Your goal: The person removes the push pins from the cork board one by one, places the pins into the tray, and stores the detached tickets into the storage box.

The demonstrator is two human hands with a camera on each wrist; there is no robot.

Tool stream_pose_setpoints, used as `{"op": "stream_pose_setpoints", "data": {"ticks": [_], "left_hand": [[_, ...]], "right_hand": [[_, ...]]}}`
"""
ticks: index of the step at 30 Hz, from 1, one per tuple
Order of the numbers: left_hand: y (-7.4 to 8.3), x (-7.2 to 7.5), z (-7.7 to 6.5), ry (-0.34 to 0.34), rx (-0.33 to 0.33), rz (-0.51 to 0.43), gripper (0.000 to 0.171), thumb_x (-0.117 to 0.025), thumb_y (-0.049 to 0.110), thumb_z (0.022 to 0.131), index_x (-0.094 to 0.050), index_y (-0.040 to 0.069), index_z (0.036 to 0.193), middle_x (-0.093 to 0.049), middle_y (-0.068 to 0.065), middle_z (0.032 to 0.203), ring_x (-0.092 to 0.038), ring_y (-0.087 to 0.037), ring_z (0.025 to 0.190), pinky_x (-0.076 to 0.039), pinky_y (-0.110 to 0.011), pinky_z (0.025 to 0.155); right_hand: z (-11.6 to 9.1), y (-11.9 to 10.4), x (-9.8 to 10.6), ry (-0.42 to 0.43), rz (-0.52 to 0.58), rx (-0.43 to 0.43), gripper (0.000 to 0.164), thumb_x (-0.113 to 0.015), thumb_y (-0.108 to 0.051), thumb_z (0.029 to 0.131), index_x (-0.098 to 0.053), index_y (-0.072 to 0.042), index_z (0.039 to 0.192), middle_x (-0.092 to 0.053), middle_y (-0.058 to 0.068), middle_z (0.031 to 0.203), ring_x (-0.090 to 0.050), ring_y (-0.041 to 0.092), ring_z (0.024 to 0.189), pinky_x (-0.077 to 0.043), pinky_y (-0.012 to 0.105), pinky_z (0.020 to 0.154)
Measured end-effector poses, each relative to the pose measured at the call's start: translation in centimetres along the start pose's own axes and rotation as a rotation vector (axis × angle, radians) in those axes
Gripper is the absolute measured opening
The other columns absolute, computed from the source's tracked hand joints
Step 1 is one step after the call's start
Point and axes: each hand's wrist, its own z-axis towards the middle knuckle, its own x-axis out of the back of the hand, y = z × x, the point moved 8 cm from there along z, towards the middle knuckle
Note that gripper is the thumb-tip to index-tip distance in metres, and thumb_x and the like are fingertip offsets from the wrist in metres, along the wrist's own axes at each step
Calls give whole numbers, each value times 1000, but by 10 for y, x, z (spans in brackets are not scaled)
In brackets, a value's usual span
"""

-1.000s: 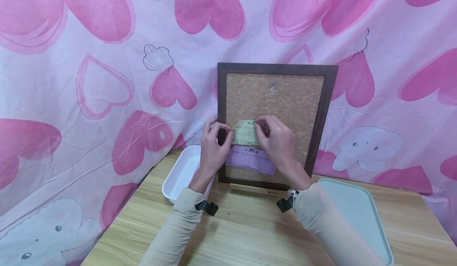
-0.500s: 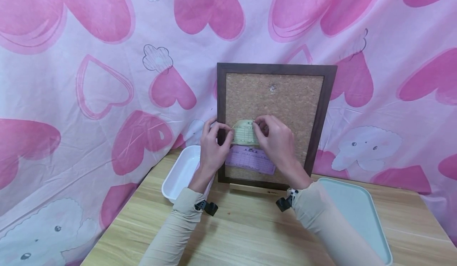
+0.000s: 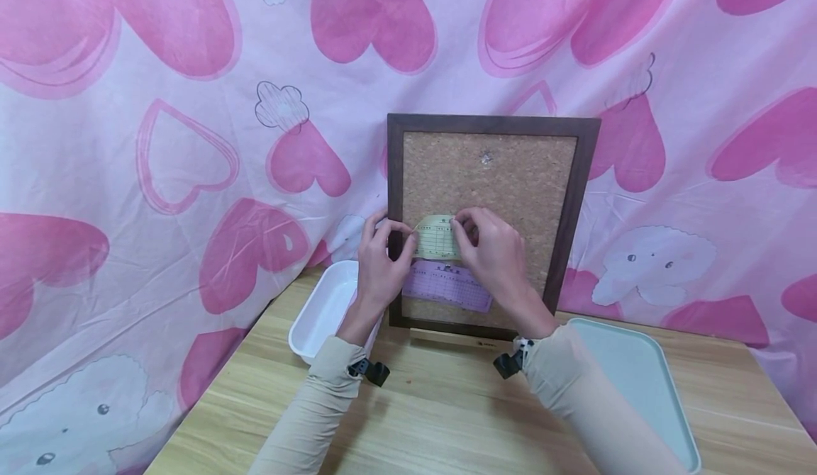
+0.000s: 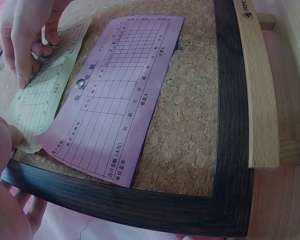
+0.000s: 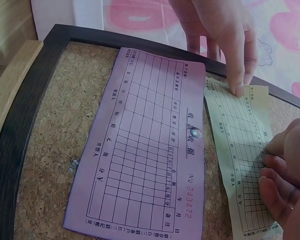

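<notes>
- With both hands up at the cork board, the left hand has thumb and forefinger nearly closed, pinching the left end of the green slip; its other fingers reach round the outside of the frame.
- Across to the right hand: fingers curled, thumb and fingertips drawn together at the slip's upper edge, gripping it there; whether anything small sits under those tips, I can't tell.
- And the green slip itself: against the cork, left of the middle, below half height, bowed up along its top in the head view.
- Just beneath it, the purple slip, a printed form with a red number, slightly tilted, with a round silver pin near the middle of its upper edge.
- Up top, near the board's upper edge, a small silvery cluster on the cork.
- Round it all runs a dark frame, upright near the back edge of the counter, a pale wooden strip along its foot.
- Out left, a white container by the counter's back left corner, partly behind the left arm.
- Out right, a pale green tray toward the counter's right edge, partly covered by a beige sleeve.
- Behind everything, pink heart-print cloth.
</notes>
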Motion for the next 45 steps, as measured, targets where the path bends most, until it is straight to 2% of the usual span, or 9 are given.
{"op": "stream_pose_setpoints", "data": {"ticks": [12,27,45], "left_hand": [[-1,0,-1,1,6,-1,12,-76,22,99,-73,11,100,-62,-14,139,-52,-25,146,-45,-47,122],[-2,-1,-1,10,10,-9,12,-76,23,100,-73,10,101,-62,-14,140,-52,-25,146,-45,-48,123],[0,1,-2,37,19,-12,12,-75,21,98,-72,10,101,-63,-13,141,-54,-25,145,-46,-48,121]], "right_hand": [[0,1,-2,-2,5,9,12,-73,-23,103,-78,-12,104,-74,2,85,-64,16,66,-51,33,56],[-3,0,0,-29,34,9,14,-74,-24,102,-78,-11,103,-76,2,87,-66,19,72,-54,35,63],[-13,12,19,5,71,7,8,-72,-18,101,-76,-11,102,-74,1,85,-67,14,71,-56,32,64]]}}
